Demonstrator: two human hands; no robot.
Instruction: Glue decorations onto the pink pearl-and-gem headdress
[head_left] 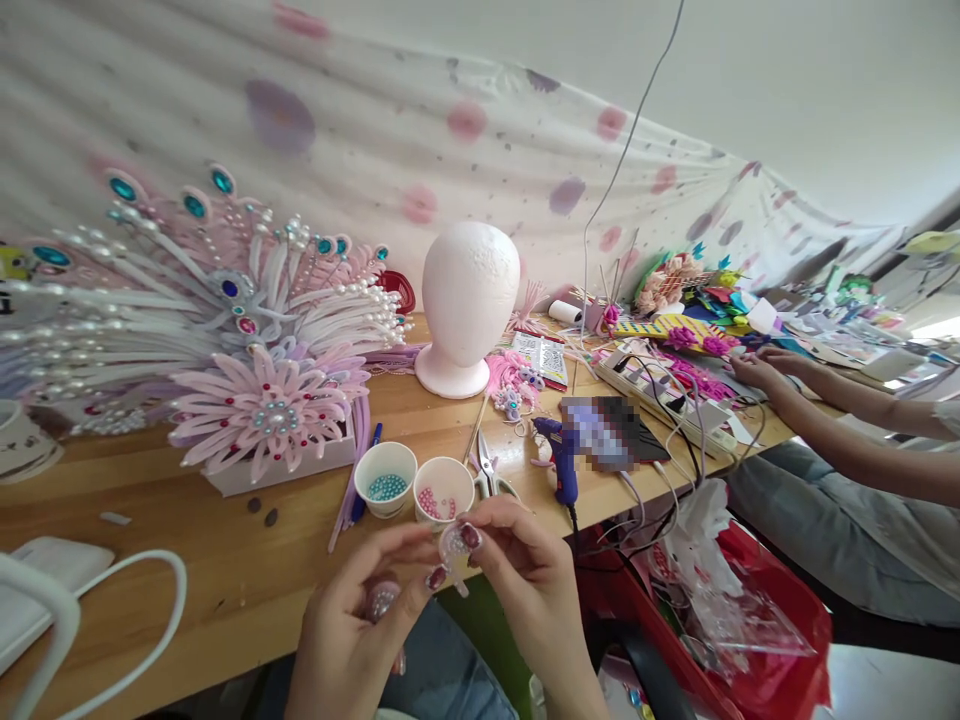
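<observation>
Over the table's front edge, my right hand [534, 572] pinches a small pale pink piece trimmed with pearl beads [454, 543] between thumb and fingers. My left hand [352, 610] has its fingertips closed at the other side of that piece. A second beaded piece [383, 600] lies within the curl of my left hand. Just beyond my fingers stand a paper cup of pink beads [444, 472] and a paper cup of turquoise beads [385, 455]. Scissors [487, 462] lie behind my right hand, partly hidden by it.
A white foam head [470, 300] stands at the back. To the left sits a large pearl-and-flower headdress [262, 310]. A blue glue gun [562, 465], a power strip [660, 400] and cables lie to the right. A co-worker's hands [757, 370] are farther right, above a red bin [780, 590].
</observation>
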